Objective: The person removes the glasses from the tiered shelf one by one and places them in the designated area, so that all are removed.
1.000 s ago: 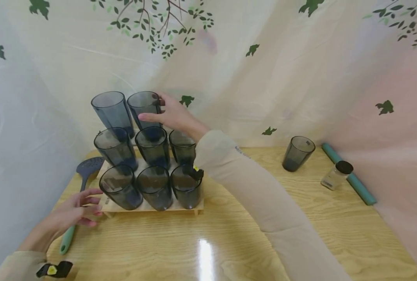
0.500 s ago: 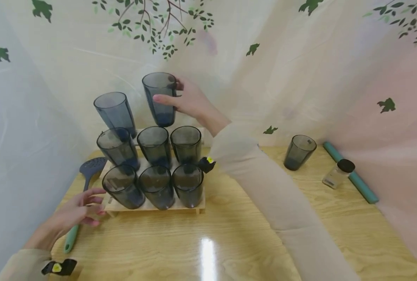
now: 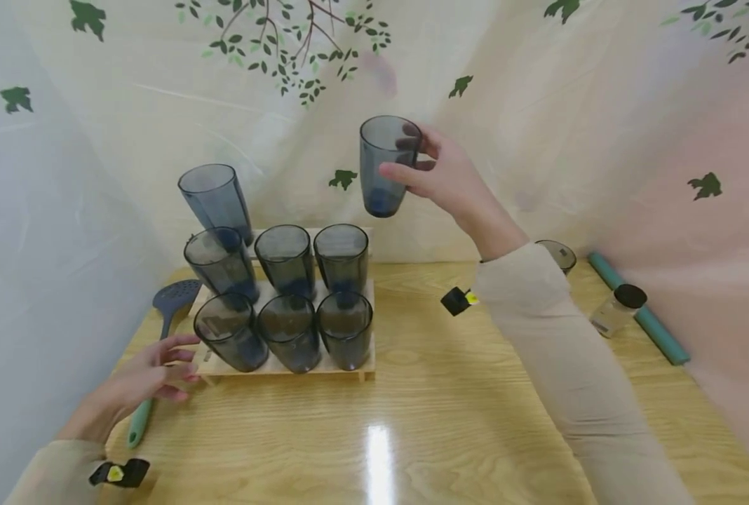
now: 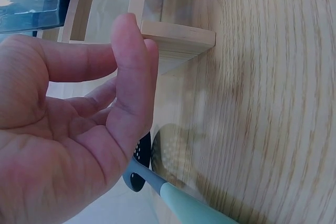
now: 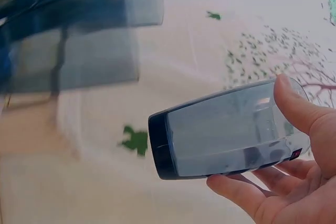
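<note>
Held up in the air right of the rack, a blue-grey glass (image 3: 383,179) is gripped near its rim by my right hand (image 3: 459,182). The right wrist view shows the thumb on one side of this glass (image 5: 226,129) and the fingers on the other. More glasses of this kind stand on a stepped wooden rack (image 3: 324,366): two rows of three, and one glass (image 3: 217,200) at the back left. My left hand (image 3: 147,379) is at the rack's front left corner, its fingers loosely bent, fingertips at the wood (image 4: 178,34) in the left wrist view.
A slotted turner (image 3: 175,298) with a green handle lies left of the rack, partly under my left hand. At the right stand another glass (image 3: 560,256), partly hidden by my right sleeve, and a black-lidded jar (image 3: 614,315), with a green roll (image 3: 655,330) behind. A patterned curtain hangs behind.
My right hand has lifted the glass from the back row of the rack and carried it to the right. The left hand has stayed by the rack's corner.
</note>
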The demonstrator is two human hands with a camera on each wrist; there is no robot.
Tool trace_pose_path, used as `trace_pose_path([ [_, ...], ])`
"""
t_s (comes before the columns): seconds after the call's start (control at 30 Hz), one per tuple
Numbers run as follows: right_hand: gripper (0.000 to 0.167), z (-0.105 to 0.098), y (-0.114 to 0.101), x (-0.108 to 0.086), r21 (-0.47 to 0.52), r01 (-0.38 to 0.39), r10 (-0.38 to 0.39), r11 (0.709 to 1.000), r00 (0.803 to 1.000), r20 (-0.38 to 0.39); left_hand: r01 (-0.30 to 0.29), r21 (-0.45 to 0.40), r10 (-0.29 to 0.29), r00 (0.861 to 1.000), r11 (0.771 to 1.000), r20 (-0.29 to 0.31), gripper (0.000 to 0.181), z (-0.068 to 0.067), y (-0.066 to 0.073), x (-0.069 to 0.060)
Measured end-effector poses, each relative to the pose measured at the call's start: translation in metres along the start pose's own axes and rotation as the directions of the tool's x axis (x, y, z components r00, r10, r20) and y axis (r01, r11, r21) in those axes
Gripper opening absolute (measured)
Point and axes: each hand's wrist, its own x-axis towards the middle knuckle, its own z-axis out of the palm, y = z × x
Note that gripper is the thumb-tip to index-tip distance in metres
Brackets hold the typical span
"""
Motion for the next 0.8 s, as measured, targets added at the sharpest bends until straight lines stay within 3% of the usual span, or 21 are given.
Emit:
trace_pose_path([
  [0.27, 0.082, -0.042, 0.041, -0.038, -0.160, -0.067, 0.052, 0.985, 0.994, -0.096, -0.007, -0.013, 0.007, 1.000, 1.000, 0.002, 0.068, 0.001, 0.001, 0.001],
  [0.6, 0.079, -0.071, 0.105, -0.069, -0.122, -0.092, 0.066, 0.988, 0.978, -0.197, -0.027, -0.010, 0.027, 1.000, 1.000, -0.008, 0.068, -0.005, -0.002, -0.003],
  [0.8, 0.089, -0.081, 0.143, -0.084, -0.137, -0.132, 0.096, 0.982, 0.965, -0.244, -0.030, -0.008, 0.030, 1.000, 1.000, 0.009, 0.068, -0.002, -0.002, -0.001],
])
